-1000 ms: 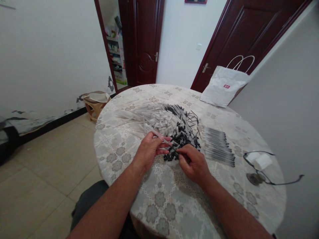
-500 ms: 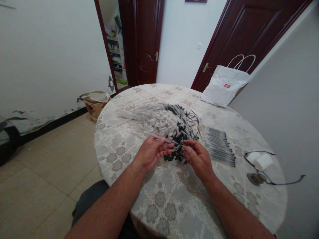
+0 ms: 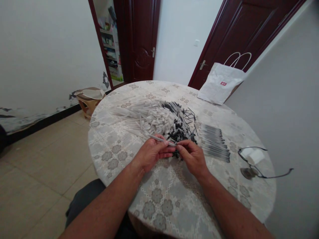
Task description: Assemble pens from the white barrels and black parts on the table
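Note:
A pale translucent pen barrel (image 3: pixel 156 137) slants across my left hand (image 3: pixel 151 153), pinched under the thumb with the other fingers curled below. At the barrel's right end my right hand (image 3: pixel 193 158) is closed in a pinch on a dark, thin pen refill, now mostly hidden. Just beyond my hands lies a heap of whitish tubes (image 3: pixel 147 114) and short white pieces (image 3: pixel 161 121). Small black parts (image 3: pixel 179 129) are piled on its near right side. Thin dark sticks (image 3: pixel 190 116) lie behind them. Finished-looking pens (image 3: pixel 215 142) rest in a neat row to the right.
A patterned cloth covers the round table (image 3: pixel 159 199). On its right are eyeglasses (image 3: pixel 276 177), a white roll (image 3: pixel 256 156) and a small dark round object (image 3: pixel 246 173). A white paper bag (image 3: pixel 220 83) stands at the back right; a stool (image 3: pixel 89 99) is off to the left.
My right hand has come closer to my left, and the dark refill that showed between them is now mostly out of sight at the barrel's end. The view has shifted slightly.

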### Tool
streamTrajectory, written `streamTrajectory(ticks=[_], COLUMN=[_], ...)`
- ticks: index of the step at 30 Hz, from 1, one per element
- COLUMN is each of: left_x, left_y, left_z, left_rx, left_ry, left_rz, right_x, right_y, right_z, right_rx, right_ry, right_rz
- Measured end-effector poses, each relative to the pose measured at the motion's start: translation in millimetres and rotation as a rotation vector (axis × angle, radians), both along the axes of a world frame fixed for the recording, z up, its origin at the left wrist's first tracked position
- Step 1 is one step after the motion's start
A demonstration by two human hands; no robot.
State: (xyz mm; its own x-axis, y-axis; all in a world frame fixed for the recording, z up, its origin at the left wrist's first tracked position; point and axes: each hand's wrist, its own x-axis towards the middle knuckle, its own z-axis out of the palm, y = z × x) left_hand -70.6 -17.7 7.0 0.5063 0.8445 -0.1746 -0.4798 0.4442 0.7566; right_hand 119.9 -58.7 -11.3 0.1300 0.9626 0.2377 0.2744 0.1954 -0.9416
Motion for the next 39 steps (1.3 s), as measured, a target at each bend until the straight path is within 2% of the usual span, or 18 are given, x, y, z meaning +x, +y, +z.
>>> streamTrajectory(ticks=[4, 7, 10, 14, 18, 24, 31, 39], left_x=[-0.1, -4.0, -9.3, -15.1, -15.9, -11.6, -10.4, -9.5], left_y=[-1.1, 2.2, 7.5, 14.4, 17.6, 16.6, 13.6, 12.0], left_z=[-0.7, 2.6, 6.9, 10.2, 9.9, 5.8, 4.6, 5.9], left_rx=[-0.014, -0.038, -0.062, -0.082, -0.096, -0.081, -0.067, -0.051], left_ry=[0.018, -0.017, -0.063, -0.094, -0.11, -0.099, -0.086, -0.058], left_rz=[-0.048, -0.033, 0.063, 0.261, 0.367, 0.335, 0.306, 0.291], right_x=[-0.4, 7.3, 19.9, 30.0, 20.2, -8.9, -16.5, -19.6], right_y=[0.5, 2.0, 3.8, 5.7, 4.1, -1.1, -0.8, -0.3], right_z=[-1.8, 1.8, 9.7, 15.6, 10.9, 6.7, 8.4, 3.0], right_rx=[-0.024, -0.013, 0.097, 0.234, 0.166, 0.02, -0.075, 0.005], right_ry=[-0.02, -0.056, -0.305, -0.708, -0.941, -1.217, -1.336, -1.349], right_rz=[0.056, 0.028, -0.019, 0.122, 0.265, 0.306, 0.273, 0.249])
